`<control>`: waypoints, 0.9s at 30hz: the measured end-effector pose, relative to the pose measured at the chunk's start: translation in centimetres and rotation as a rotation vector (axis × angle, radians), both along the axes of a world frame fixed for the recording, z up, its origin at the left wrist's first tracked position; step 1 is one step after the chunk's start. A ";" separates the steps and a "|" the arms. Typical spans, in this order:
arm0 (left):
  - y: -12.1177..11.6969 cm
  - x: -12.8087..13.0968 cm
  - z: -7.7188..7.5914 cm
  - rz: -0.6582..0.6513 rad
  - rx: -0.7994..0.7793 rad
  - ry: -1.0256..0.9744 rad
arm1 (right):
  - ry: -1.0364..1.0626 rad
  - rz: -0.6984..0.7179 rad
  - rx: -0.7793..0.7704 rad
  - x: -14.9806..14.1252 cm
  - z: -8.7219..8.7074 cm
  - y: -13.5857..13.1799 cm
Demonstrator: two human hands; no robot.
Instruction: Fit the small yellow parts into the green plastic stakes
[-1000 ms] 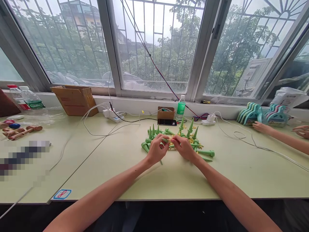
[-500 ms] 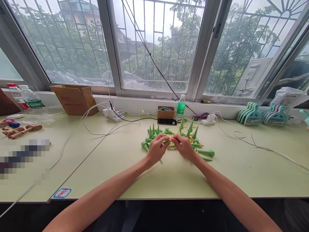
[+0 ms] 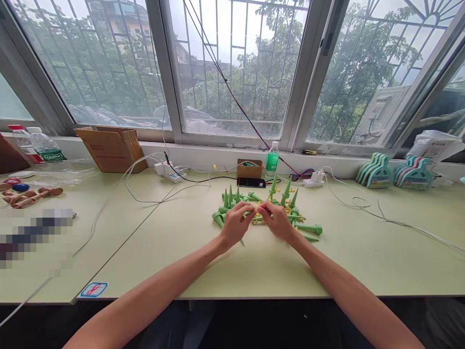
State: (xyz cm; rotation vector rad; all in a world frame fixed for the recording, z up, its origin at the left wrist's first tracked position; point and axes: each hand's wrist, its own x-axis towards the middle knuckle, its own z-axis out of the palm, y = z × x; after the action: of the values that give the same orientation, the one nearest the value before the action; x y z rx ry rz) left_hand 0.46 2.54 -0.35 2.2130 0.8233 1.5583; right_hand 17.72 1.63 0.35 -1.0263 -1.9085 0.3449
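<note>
My left hand (image 3: 236, 223) is closed around a green plastic spike (image 3: 248, 212), mostly hidden by the fingers. Fingertip to fingertip with it, my right hand (image 3: 276, 220) is pinched on what looks like a small yellow piece (image 3: 256, 208), largely covered. Around both hands lie several green spikes with ribbed caps; one capped spike (image 3: 310, 229) rests to the right of my right wrist. Behind the hands some spikes (image 3: 286, 192) stand point up, and small yellow pieces (image 3: 258, 222) are scattered among them. A green tip (image 3: 242, 242) pokes out below my left hand.
Behind the pile are a phone (image 3: 251, 182), a small cardboard box (image 3: 250, 169) and a green-labelled bottle (image 3: 272, 159). White cables (image 3: 363, 203) run across the table. Teal hangers (image 3: 379, 172) stand at the right, a larger carton (image 3: 111, 150) and wooden pieces (image 3: 32, 196) at the left.
Both my hands stay nearly in place, fingertips together, with only slight finger movement. The other person's hands at the right have withdrawn from the hangers and out of view.
</note>
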 end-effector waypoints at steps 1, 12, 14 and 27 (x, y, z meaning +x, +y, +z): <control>0.0 0.0 0.0 -0.001 -0.004 0.000 | -0.001 0.000 0.000 0.0 0.0 0.0; -0.4 0.0 0.3 -0.001 -0.026 0.006 | 0.003 -0.011 0.013 -0.1 0.2 -0.1; -0.4 0.0 0.3 -0.007 -0.024 0.009 | -0.002 -0.017 0.019 -0.1 0.3 -0.1; -0.3 0.2 0.3 -0.030 -0.008 -0.012 | -0.004 -0.018 0.043 -0.1 0.1 0.0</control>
State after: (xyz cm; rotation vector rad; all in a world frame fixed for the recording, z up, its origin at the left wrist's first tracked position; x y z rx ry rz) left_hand 0.61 2.20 -0.10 2.1987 0.7876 1.5501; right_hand 17.64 1.67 0.46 -1.0162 -1.9009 0.2902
